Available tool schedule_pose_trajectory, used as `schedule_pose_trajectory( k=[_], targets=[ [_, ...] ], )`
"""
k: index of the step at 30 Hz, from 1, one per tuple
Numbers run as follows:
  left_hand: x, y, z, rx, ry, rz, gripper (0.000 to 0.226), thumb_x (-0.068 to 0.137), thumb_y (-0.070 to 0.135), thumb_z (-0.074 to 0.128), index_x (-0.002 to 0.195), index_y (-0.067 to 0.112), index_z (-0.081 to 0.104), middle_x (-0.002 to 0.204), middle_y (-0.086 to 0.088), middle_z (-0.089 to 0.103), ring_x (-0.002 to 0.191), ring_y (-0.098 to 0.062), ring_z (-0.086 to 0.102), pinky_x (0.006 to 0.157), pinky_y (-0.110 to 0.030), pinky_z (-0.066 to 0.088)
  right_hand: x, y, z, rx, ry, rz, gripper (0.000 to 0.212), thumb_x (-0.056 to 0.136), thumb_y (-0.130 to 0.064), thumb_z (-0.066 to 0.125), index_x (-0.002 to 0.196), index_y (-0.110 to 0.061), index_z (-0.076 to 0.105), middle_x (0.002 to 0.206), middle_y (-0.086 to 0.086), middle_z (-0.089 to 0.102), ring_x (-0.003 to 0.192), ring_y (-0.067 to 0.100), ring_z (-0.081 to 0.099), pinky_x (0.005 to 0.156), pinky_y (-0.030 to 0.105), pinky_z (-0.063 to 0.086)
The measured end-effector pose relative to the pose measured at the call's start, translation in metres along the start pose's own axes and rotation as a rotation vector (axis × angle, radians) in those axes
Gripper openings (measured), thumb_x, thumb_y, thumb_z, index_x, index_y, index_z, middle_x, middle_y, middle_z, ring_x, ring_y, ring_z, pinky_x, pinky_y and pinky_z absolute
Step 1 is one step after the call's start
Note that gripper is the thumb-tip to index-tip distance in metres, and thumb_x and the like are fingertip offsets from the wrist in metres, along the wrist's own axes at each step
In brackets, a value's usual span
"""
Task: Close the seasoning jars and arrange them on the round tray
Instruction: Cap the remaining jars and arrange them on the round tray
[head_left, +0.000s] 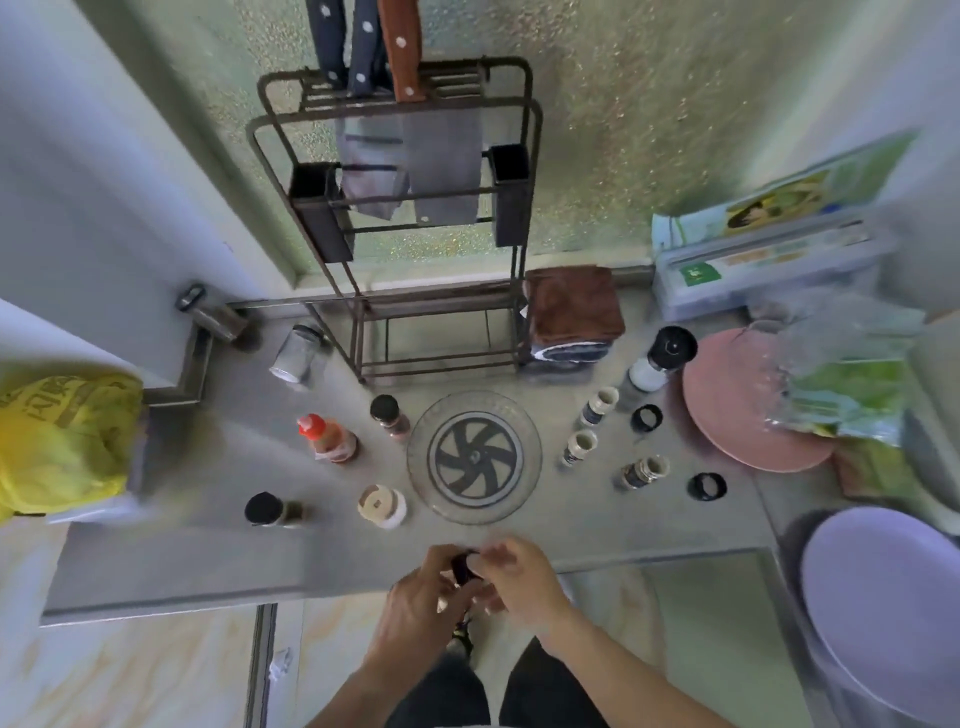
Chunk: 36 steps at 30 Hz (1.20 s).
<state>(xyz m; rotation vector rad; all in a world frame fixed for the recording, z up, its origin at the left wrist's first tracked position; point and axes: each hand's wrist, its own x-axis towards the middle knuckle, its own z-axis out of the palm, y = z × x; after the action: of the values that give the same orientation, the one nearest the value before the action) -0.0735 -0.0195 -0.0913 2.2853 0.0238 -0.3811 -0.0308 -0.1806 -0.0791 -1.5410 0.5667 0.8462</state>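
Observation:
A clear round tray (422, 467) with a dark pinwheel centre sits mid-counter and carries nothing. Below it, at the counter's front edge, my left hand (418, 597) grips a small seasoning jar (461, 571), mostly hidden. My right hand (519, 582) pinches its black lid (462, 564). Right of the tray stand three open jars (602, 405), (579, 447), (644, 472) and two loose black lids (647, 418), (706, 487). Left of the tray stand capped jars (387, 415), (267, 510), a red-capped bottle (327, 439) and a beige-lidded jar (382, 505).
A metal knife rack (415, 208) stands behind the tray with folded cloths (571, 312) beside it. A black-topped grinder (660, 358) and pink plate (727, 405) sit right, under plastic bags. A yellow bag (57, 441) lies far left. A glass shaker (296, 356) leans near the rack.

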Motion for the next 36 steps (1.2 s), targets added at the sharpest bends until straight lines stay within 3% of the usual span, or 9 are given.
schedule_pose_trajectory(
  k=[5,9,14,17,19,22,26,32,36],
  targets=[
    [0.030,0.067,0.050,-0.102,-0.102,0.086,0.035,0.091,0.037,0.072,0.116,0.026,0.050,0.093,0.023,0.071,0.087,0.001,0.071,0.075,-0.014,0.055,-0.010,0.013,-0.086,0.172,0.156,-0.075,0.028,0.079,-0.005,0.083,0.102,-0.003,0.068,0.100,0.013,0.076,0.087,0.023,0.074,0.067,0.028,0.061],
    [0.058,0.104,0.090,-0.003,-0.068,0.144,0.041,0.090,0.015,0.064,0.128,0.020,0.049,0.117,0.008,0.065,0.091,-0.006,0.065,0.083,-0.031,0.058,-0.019,0.014,-0.148,0.057,0.333,-0.193,0.037,0.075,-0.015,0.087,0.106,-0.024,0.069,0.096,-0.004,0.076,0.094,0.013,0.072,0.086,0.034,0.060],
    [0.090,0.142,0.130,0.087,-0.045,0.090,0.055,0.089,0.017,0.061,0.139,0.028,0.040,0.129,0.002,0.059,0.104,-0.016,0.063,0.094,-0.038,0.053,-0.033,0.006,-0.202,-0.055,0.523,-0.340,0.039,0.077,-0.014,0.084,0.100,-0.040,0.066,0.103,-0.013,0.072,0.090,0.000,0.069,0.084,0.022,0.056],
    [0.112,0.164,0.150,0.121,-0.028,0.068,0.064,0.088,0.017,0.065,0.146,0.023,0.037,0.136,-0.003,0.058,0.115,-0.024,0.061,0.099,-0.036,0.050,-0.033,-0.002,-0.221,-0.095,0.561,-0.410,0.041,0.079,-0.006,0.082,0.110,-0.029,0.068,0.111,-0.007,0.066,0.092,-0.010,0.064,0.072,0.004,0.050],
    [0.127,0.175,0.162,0.118,-0.006,0.031,0.065,0.090,0.021,0.065,0.148,0.022,0.035,0.140,-0.001,0.056,0.119,-0.025,0.060,0.099,-0.036,0.048,-0.028,-0.010,-0.231,-0.164,0.585,-0.468,0.043,0.079,-0.002,0.081,0.115,-0.022,0.068,0.112,-0.006,0.064,0.094,-0.010,0.063,0.073,0.002,0.049],
    [0.145,0.180,0.183,0.077,0.049,-0.004,0.060,0.089,0.020,0.066,0.142,0.027,0.038,0.125,0.001,0.065,0.106,-0.023,0.066,0.086,-0.035,0.052,-0.020,-0.020,-0.237,-0.353,0.600,-0.550,0.048,0.077,-0.007,0.082,0.118,-0.028,0.066,0.112,-0.013,0.065,0.098,0.000,0.065,0.090,0.017,0.052],
    [0.156,0.180,0.197,0.055,0.105,-0.038,0.036,0.079,0.016,0.069,0.102,0.035,0.049,0.083,0.010,0.068,0.075,-0.015,0.066,0.062,-0.031,0.051,-0.012,-0.029,-0.240,-0.530,0.572,-0.634,0.050,0.077,-0.006,0.080,0.119,-0.027,0.066,0.110,-0.017,0.061,0.101,0.007,0.063,0.095,0.022,0.050],
    [0.132,0.183,0.181,-0.017,0.132,0.059,0.033,0.071,0.013,0.073,0.093,0.035,0.063,0.075,0.021,0.061,0.064,0.004,0.056,0.059,-0.014,0.046,-0.027,-0.029,-0.243,-0.820,0.426,-0.639,0.048,0.079,-0.008,0.069,0.119,-0.033,0.062,0.113,-0.017,0.059,0.104,0.007,0.057,0.093,0.027,0.052],
    [0.112,0.191,0.154,-0.041,0.133,0.085,0.016,0.070,0.016,0.065,0.082,0.026,0.063,0.068,0.015,0.061,0.058,-0.001,0.051,0.054,-0.014,0.043,-0.045,-0.042,-0.234,-0.947,0.343,-0.689,0.046,0.077,-0.003,0.066,0.116,-0.028,0.064,0.112,-0.013,0.062,0.104,0.010,0.057,0.092,0.025,0.050]
  ],
)
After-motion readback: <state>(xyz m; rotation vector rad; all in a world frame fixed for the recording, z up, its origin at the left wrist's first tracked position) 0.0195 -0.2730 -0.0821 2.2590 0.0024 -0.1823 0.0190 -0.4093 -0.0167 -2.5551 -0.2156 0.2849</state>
